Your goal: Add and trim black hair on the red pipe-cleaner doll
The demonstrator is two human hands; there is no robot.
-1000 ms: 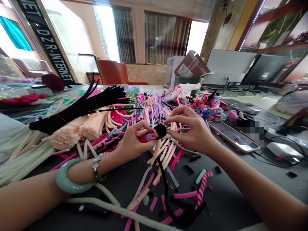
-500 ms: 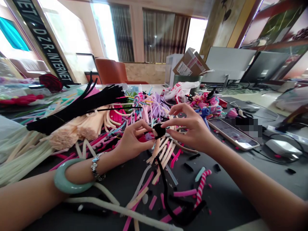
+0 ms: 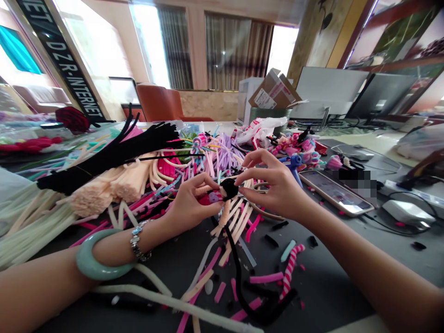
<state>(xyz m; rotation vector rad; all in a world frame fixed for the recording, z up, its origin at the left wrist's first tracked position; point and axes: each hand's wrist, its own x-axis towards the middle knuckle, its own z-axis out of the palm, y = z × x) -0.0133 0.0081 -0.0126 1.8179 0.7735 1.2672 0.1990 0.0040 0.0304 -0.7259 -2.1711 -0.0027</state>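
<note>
Gripping: left hand (image 3: 193, 199), thumb and fingers closed on the figure (image 3: 229, 188).
Right hand (image 3: 272, 185): thumb and forefinger by the figure's black end; from here I can't tell whether they pinch it.
Figure: between both hands, left of the phone (image 3: 336, 193).
Black bundle (image 3: 114, 155): farther left of the phone.
Striped stem (image 3: 291, 273): left and short of the phone.

Doll (image 3: 224, 190): partly covered by the left hand (image 3: 189, 199); fine detail too small to tell.
Right hand (image 3: 272, 182): whether it pinches the doll, unclear.
Desk (image 3: 173, 259): near edge out of frame.
Pale stems (image 3: 31, 231): cut off, desk's left side.
Phone (image 3: 333, 192): screen unreadable; pixelated patch (image 3: 362, 185) beside it, toward the desk's right edge, masks what lies there.
</note>
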